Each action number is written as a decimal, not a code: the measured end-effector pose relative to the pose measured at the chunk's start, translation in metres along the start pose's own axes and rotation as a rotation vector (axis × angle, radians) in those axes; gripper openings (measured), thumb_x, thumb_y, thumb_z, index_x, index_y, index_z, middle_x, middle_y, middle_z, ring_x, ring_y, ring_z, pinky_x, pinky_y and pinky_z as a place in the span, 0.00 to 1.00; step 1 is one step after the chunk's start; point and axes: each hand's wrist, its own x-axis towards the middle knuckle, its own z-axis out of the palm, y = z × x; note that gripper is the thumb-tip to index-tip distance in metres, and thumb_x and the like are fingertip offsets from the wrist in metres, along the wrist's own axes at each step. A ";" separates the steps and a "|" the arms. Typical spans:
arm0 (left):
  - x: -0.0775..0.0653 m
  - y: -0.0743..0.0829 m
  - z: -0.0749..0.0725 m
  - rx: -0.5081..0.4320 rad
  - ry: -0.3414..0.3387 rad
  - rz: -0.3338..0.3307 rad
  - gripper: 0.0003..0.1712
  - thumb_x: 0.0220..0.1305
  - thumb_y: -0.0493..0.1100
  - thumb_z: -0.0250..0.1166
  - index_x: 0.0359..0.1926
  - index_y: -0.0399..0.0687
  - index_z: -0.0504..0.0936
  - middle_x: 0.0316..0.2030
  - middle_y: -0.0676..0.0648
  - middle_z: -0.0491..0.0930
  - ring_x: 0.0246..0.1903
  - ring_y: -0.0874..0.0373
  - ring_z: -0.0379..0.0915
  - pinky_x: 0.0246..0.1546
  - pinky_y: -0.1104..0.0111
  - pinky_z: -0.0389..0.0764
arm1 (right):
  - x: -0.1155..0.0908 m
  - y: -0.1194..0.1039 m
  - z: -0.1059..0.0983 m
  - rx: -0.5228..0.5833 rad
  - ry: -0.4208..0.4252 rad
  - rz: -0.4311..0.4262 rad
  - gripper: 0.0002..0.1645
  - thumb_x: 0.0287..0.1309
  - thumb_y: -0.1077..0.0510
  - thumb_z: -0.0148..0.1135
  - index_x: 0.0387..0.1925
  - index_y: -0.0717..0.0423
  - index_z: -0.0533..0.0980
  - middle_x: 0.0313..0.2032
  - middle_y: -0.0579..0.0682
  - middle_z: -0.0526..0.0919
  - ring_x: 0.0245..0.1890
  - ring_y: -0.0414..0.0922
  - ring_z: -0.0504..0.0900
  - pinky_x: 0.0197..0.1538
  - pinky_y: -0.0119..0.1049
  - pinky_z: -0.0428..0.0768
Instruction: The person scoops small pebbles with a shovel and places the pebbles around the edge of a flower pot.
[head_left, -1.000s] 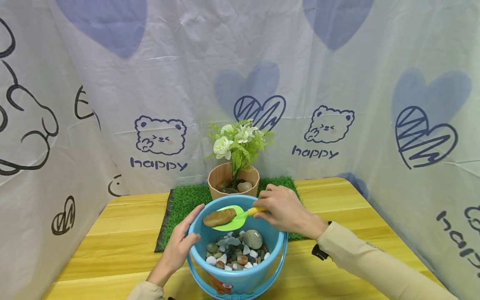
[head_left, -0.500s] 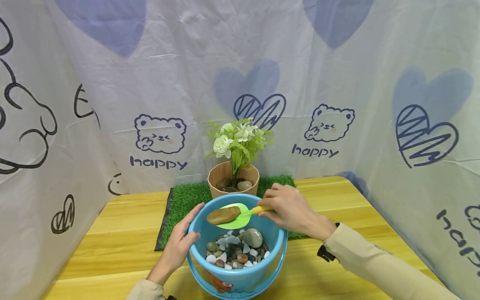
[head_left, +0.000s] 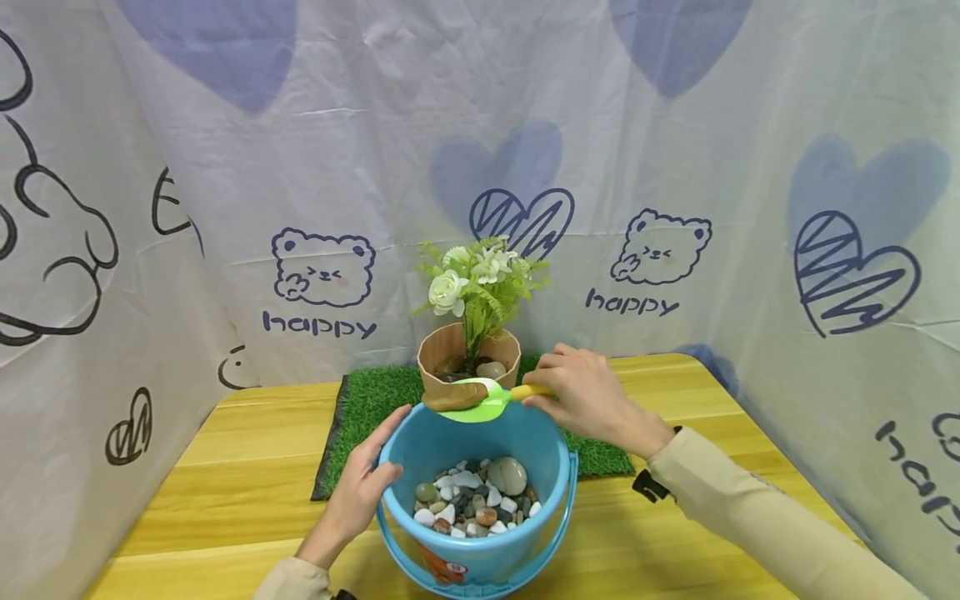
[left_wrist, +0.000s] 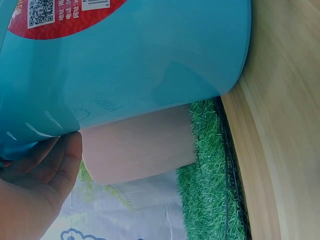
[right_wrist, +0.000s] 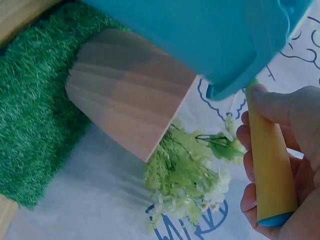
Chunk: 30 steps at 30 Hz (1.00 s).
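My right hand (head_left: 581,392) grips the yellow handle (right_wrist: 272,165) of a toy shovel, its lime-green blade (head_left: 487,407) level at the bucket's far rim. A long brown stone (head_left: 455,396) lies on the blade, overlapping the flowerpot's front in the head view. My left hand (head_left: 360,487) holds the left rim of the blue bucket (head_left: 480,433), thumb over the inside and fingers along the outside. Mixed pebbles (head_left: 476,504) and one larger round stone (head_left: 507,476) cover the bucket's bottom. Behind it stands a peach flowerpot (head_left: 435,354) with white flowers (head_left: 447,292) and a few stones inside.
The flowerpot stands on a green artificial-grass mat (head_left: 375,400), partly hidden by the bucket. All of this is on a yellow wood-grain table (head_left: 225,483). Printed white cloth (head_left: 360,167) hangs around the back and sides. The bucket's blue handle (head_left: 558,542) hangs down in front.
My right hand has raised the shovel with the brown stone from inside the bucket up to its far rim, toward the flowerpot. My left hand stays on the bucket.
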 end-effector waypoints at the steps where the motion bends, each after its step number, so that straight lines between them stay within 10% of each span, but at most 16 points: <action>1: 0.000 0.000 0.000 -0.006 0.002 -0.004 0.41 0.60 0.33 0.48 0.75 0.55 0.57 0.70 0.35 0.62 0.60 0.33 0.71 0.46 0.59 0.85 | 0.002 0.001 -0.001 -0.005 -0.009 0.015 0.14 0.48 0.46 0.74 0.37 0.48 0.88 0.31 0.44 0.85 0.29 0.42 0.75 0.29 0.33 0.72; 17: -0.001 -0.001 -0.001 -0.031 0.002 0.011 0.41 0.60 0.31 0.48 0.76 0.51 0.57 0.70 0.33 0.61 0.60 0.31 0.70 0.46 0.57 0.85 | 0.039 0.007 0.021 -0.120 -0.194 0.310 0.18 0.54 0.48 0.69 0.15 0.47 0.75 0.21 0.44 0.77 0.27 0.45 0.74 0.26 0.42 0.75; 30: -0.001 -0.001 -0.001 -0.026 0.002 0.001 0.41 0.60 0.31 0.47 0.76 0.52 0.57 0.70 0.33 0.62 0.60 0.31 0.70 0.45 0.56 0.85 | 0.073 0.001 0.046 -0.134 -0.322 0.343 0.18 0.56 0.53 0.67 0.13 0.47 0.72 0.18 0.47 0.76 0.24 0.47 0.76 0.22 0.45 0.74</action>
